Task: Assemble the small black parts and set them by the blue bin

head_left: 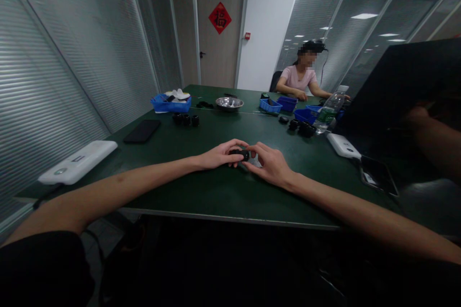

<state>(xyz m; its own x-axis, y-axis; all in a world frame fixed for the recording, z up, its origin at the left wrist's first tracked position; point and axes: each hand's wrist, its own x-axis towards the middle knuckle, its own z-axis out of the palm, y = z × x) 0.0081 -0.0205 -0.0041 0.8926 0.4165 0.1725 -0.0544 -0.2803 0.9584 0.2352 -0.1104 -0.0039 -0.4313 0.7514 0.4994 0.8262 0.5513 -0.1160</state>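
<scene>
Apparently the work is partway through a single piece: the black part [246, 155] is up in the person's hands, over the near middle of the bench [205, 196], and not set down. The left hand [230, 153] holds it, thumb on the near side and fingers curled behind. The right hand [256, 157] meets it from the other side, fingertips at or very close to its end, with a gap between thumb and forefinger. Something pale and see-through shows in that gap, too blurred to name; whether the right hand grips it or the part cannot be told.

Farther back, three black pieces [186, 120] stand side by side toward the left, and more dark pieces [307, 129] lie at the right, near the bottle [326, 114]. Which of these groups is finished and which is waiting, if either, does not show, so only the part in hand can be judged as unfinished. Beyond them are a metal bowl [225, 107], a loaded blue tray [171, 106] to its left and a blue basket [271, 107] to its right. A co-worker [298, 79] sits at the far side, hands well apart from this work.
</scene>
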